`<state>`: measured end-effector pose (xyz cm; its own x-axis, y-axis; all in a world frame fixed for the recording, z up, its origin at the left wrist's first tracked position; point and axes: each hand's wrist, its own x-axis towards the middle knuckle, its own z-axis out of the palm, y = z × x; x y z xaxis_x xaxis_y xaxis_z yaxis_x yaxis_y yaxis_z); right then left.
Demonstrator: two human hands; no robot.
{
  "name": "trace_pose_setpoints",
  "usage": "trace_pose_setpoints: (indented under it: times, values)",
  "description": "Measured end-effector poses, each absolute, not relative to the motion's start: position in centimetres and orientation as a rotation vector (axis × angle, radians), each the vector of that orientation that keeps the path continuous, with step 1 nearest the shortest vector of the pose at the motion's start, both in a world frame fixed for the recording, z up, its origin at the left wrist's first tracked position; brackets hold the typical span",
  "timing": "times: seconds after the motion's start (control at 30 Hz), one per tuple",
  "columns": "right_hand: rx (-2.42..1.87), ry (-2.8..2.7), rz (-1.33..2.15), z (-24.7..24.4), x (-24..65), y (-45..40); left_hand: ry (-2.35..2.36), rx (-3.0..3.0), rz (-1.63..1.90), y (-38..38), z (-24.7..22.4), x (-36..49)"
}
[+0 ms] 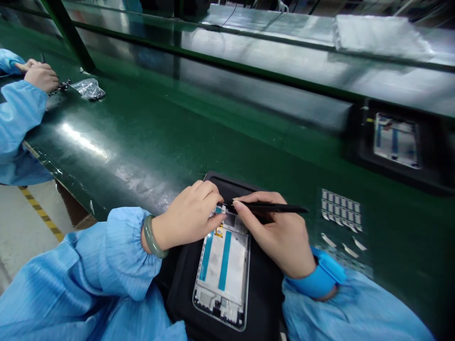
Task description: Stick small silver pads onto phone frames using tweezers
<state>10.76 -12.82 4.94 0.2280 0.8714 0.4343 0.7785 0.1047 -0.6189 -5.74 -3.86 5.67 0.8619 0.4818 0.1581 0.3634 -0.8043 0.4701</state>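
Observation:
A phone frame (234, 265) with two blue strips lies on a black tray (188, 270) in front of me. At its upper left end, my left hand (194, 210) is closed, thumb and fingers pinched together; what sits between them is hidden. My right hand (279, 232) grips slim black tweezers (273, 207), whose tip points left to the frame's top end, close to the left fingertips. A small yellow flex piece (219, 230) shows just below the left thumb.
On the green bench (149, 128), a sheet of small stickers (341, 208) with several loose pale strips lies right of my hand. Another black tray (362, 156) holds a second phone frame (396, 139). At far left, a co-worker's hands (40, 76) work near a clear plastic bag (88, 88).

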Motion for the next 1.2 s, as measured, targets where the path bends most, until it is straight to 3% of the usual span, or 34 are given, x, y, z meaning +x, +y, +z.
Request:
trace_pose_setpoints:
  times: [1.2]
  values:
    - [-1.635,-1.445,0.263,4.78,10.85,-12.86,0.702,2.65,0.345,-4.5,5.36,-5.35]
